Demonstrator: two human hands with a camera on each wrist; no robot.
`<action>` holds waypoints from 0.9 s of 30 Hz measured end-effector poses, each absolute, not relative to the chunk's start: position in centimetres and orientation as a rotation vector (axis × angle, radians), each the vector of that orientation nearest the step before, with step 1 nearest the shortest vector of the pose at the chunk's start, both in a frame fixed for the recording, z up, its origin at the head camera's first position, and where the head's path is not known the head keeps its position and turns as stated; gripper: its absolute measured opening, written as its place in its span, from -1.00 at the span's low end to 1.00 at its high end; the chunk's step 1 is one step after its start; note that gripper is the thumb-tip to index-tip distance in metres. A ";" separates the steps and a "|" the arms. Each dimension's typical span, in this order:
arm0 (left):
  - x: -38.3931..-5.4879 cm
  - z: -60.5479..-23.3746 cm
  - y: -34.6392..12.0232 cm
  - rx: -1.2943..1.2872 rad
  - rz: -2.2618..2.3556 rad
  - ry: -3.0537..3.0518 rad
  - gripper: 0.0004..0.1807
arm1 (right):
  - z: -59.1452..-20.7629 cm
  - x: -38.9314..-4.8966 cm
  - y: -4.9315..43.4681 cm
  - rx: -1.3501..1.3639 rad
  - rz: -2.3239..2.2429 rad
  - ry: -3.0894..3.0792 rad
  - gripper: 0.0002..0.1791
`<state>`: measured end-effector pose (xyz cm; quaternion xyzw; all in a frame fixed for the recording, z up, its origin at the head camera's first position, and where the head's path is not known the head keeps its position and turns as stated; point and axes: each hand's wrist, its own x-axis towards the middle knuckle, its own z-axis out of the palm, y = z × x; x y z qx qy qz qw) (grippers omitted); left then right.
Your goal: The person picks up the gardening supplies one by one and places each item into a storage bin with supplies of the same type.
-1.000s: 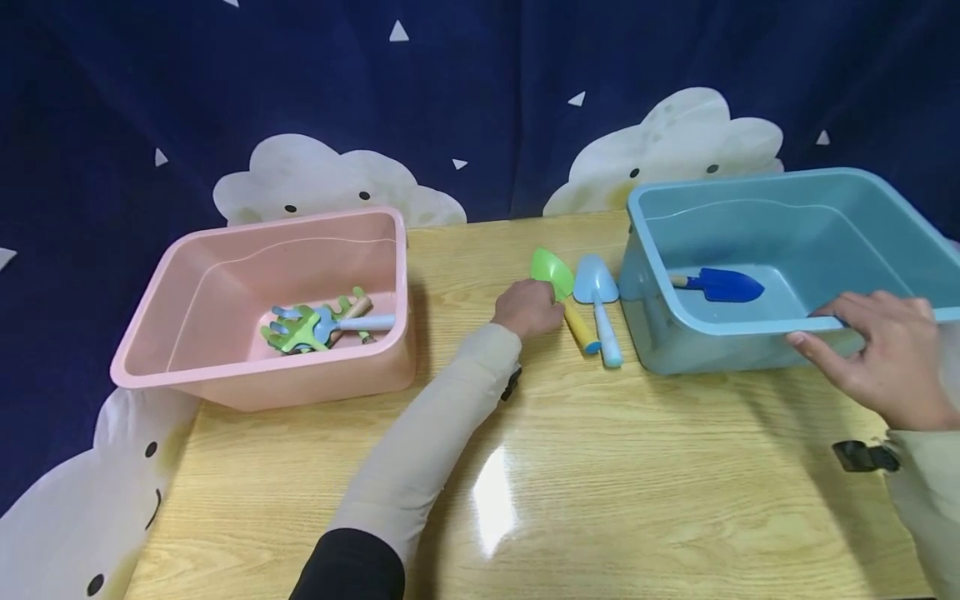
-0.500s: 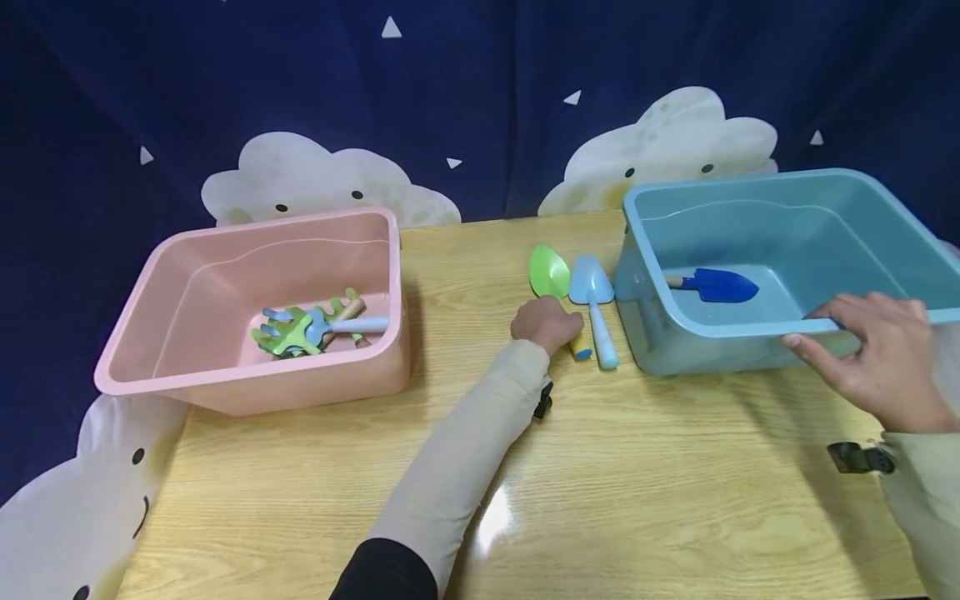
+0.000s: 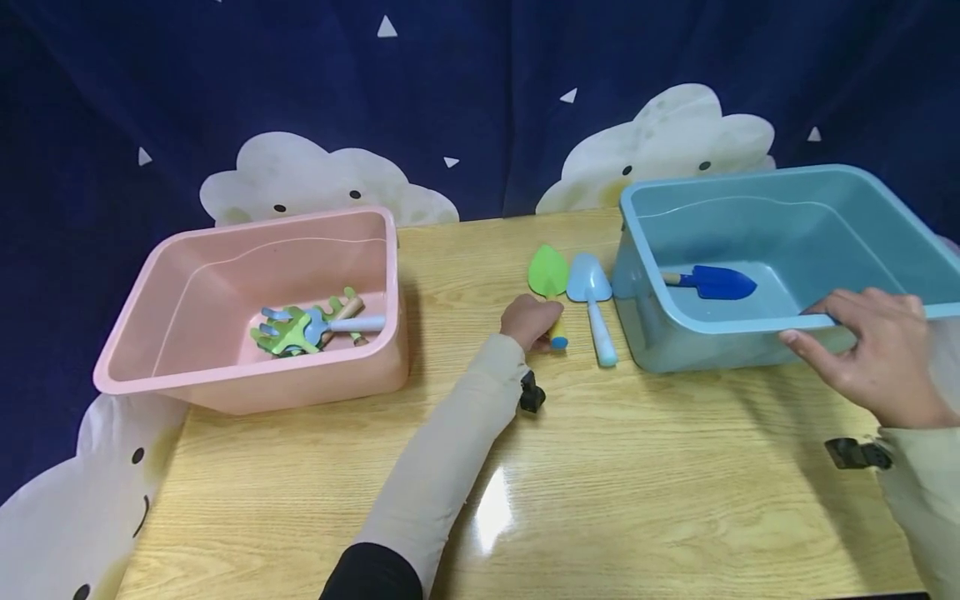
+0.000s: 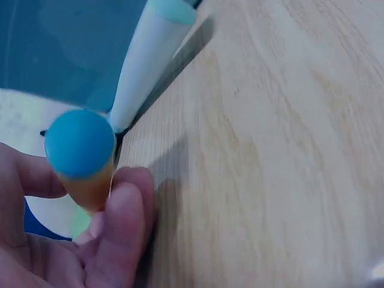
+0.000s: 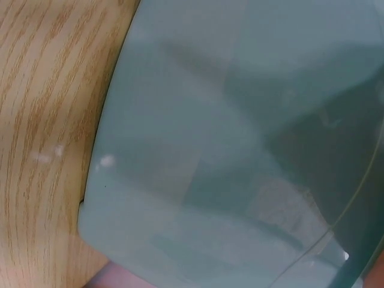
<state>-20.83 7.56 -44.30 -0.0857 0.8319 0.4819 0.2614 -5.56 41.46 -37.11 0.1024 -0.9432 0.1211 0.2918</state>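
My left hand (image 3: 527,319) pinches the yellow handle of a small green trowel (image 3: 548,271) on the table. In the left wrist view the handle's blue end (image 4: 80,144) stands out between thumb and fingers (image 4: 127,222). Just right of it lies a light blue trowel (image 3: 589,279), its pale handle (image 4: 144,66) pointing toward me. On the right, my right hand (image 3: 877,358) grips the front rim of a blue bin (image 3: 720,327), fingers over the rim and thumb outside. A dark blue trowel (image 3: 720,283) with a wooden handle rests inside that bin.
At the left stands a pink bin (image 3: 300,393) holding several small hand rakes, among them a green rake (image 3: 285,333) and one with a light blue handle (image 3: 360,324). A dark blue curtain (image 3: 480,83) with clouds hangs behind the wooden table (image 3: 637,500).
The green trowel's handle has swung left with my left hand, away from the light blue trowel, and now points more straight toward me. My right hand stays on the blue bin's rim.
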 end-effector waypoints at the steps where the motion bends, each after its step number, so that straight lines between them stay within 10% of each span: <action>1: -20.9 -44.4 7.4 -0.254 1.332 2.223 -0.77 | -37.1 -5.6 41.5 0.271 0.319 -2.516 -0.51; 19: -22.5 -44.2 4.0 0.067 1.383 1.932 -0.82 | -37.2 -5.5 41.5 0.293 0.345 -2.482 -0.35; 27: -23.5 -44.0 2.9 0.113 1.350 1.880 -0.33 | -37.2 -5.6 41.5 0.292 0.363 -2.470 -0.34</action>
